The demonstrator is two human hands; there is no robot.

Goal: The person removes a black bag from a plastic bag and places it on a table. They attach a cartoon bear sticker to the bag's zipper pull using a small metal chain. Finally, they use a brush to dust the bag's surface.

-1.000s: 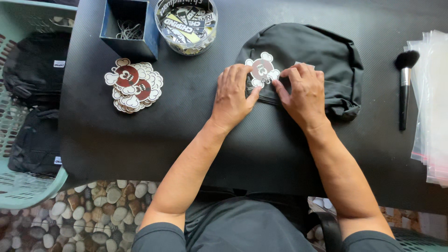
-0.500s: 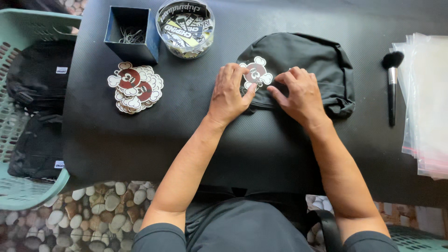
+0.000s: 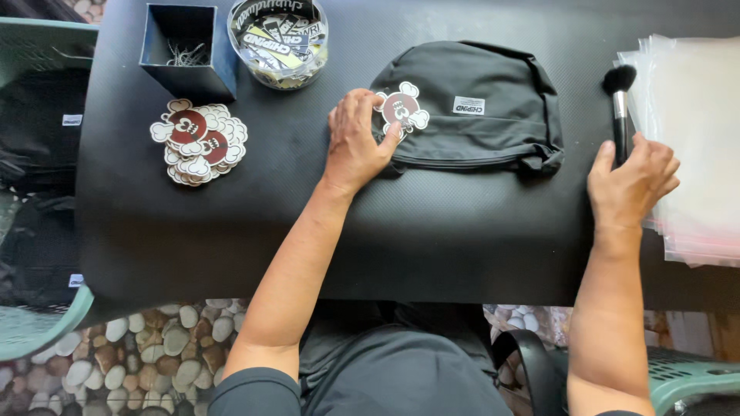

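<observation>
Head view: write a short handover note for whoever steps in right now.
Left hand: flat on the black bag, fingertips at the sticker-like tag on its front.
Right hand: open, on the brush handle beside the clear sleeves.
Done: tag lies on the bag.
Left: brush not lifted; tag pile and sleeves wait; more bags in the basket.

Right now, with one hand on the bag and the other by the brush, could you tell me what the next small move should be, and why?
Probably close the right hand around the brush handle. Its fingers already lie against the handle, open, beside the stack of clear sleeves, while the left hand pins the tag on the black bag, holding it steady.
</observation>
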